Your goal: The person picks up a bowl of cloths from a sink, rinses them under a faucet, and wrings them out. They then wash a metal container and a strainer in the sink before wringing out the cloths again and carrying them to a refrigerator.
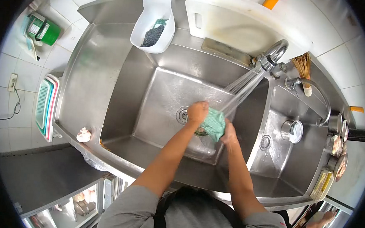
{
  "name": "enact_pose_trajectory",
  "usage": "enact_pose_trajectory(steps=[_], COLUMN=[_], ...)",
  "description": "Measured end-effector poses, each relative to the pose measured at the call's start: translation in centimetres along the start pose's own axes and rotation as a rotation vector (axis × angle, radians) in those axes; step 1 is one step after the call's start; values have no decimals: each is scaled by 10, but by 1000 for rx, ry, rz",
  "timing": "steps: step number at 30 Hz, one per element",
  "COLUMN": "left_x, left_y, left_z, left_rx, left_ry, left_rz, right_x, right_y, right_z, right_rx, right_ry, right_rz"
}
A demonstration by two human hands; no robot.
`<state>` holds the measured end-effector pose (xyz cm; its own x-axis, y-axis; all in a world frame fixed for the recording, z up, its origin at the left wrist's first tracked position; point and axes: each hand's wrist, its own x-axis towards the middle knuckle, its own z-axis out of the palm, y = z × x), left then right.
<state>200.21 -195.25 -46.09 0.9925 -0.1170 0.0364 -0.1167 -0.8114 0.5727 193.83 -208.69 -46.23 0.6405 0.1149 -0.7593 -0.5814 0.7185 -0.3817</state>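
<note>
Step in hand: a green cloth (pixel 213 123) is being rinsed and worked between both hands under running water; this is judged from the grip and the stream, not from any motion seen.
Cloth position: the cloth is held bunched up over the middle of the left basin of the steel sink (pixel 122 90), just above the drain (pixel 183 114), and it is met by the stream.
Left hand (pixel 198 112): the fingers are clenched on the upper left end of the cloth, knuckles turned upward.
Right hand (pixel 229 134): the fingers are closed on the lower right end of the cloth; the fingertips themselves are hidden behind the fabric.
Water: a wide spray is thrown from the faucet (pixel 271 56) at the divider, slanting down and to the left onto the cloth.
Surroundings: a white hanging bin (pixel 154 19) with dark scrubbing material is hooked on the back rim, a white cutting board (pixel 240 26) is leaned behind the faucet, and the right basin (pixel 290 152) is left unused.
Progress: the rinse is judged to be under way, the cloth not yet wrung out.
Next move calls for: both ends to be kept firmly gripped and twisted against each other, with the cloth kept over the basin so that the runoff is caught.
</note>
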Motion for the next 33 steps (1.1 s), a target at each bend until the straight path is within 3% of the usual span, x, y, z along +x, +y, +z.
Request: enact_pose_trajectory(steps=[2, 4, 6, 7, 9, 10, 11, 12, 15, 16, 17, 19, 21, 23, 24, 25, 27, 28, 29, 31, 32, 33], left_x=[-1, -16, -40, -48, -52, -45, -33, -15, 3, -7, -18, -35, -27, 0, 5, 8, 9, 11, 11, 2, -2, -8], left_y=[-5, 33, 72, 83, 91, 83, 73, 60, 48, 51, 68, 104, 79, 45, 37, 29, 28, 30, 34, 58, 70, 80], left_z=[2, 9, 7, 3, -1, 2, 7, -4, -18, -10, -11, -21, -4, -6, -14, -22, -34, -40, -47, -51, -51, -46], left_rx=[-250, -475, -598, -580, -506, -523, -541, -449, -268, -276, -271, -533, -549, -321, -321, -252, -176, -158, -140, -158, -248, -340], left_ry=[37, 248, 21, -88, -103, 22, 146, 111, 238, 17, 16, 157, 74, -29, -30, -140, -261, -314, -367, -253, -267, -279], left_rz=[-81, 225, 173, 190, 126, 73, 19, -4, -29, -6, -5, 289, 187, 78, 74, -13, -106, -56, -4, 95, 152, 209], right_x=[-8, 28, 56, 64, 60, 58, 33, 17, 15, 13, 12, 9, 4, 0, 1, 2, -4, -8, 2, 34, 27, 43], right_y=[-7, 12, 27, 32, 36, 36, 25, 17, 14, 10, 8, 8, 6, 2, -3, -11, -26, -30, -23, -2, 2, 8], right_z=[-11, -40, -52, -54, -42, -36, -1, 25, 37, 36, 38, 41, 42, 40, 30, 19, 14, 18, 9, -18, -12, -16], right_rx=[224, 146, 57, 276, 716, 715, 458, 197, 105, 193, 198, 134, 69, -12, -241, -240, -602, -399, -395, -254, -94, 154], right_ry=[-4, 27, 49, -162, -574, -572, -324, -77, -89, -144, -147, -111, -70, -31, 128, 130, 26, 22, 23, 299, 216, -94], right_rz=[3, 87, 174, 40, -233, -232, -142, -54, -88, -149, -148, -118, -93, -66, -90, -86, -314, -314, -309, -251, -10, -48])
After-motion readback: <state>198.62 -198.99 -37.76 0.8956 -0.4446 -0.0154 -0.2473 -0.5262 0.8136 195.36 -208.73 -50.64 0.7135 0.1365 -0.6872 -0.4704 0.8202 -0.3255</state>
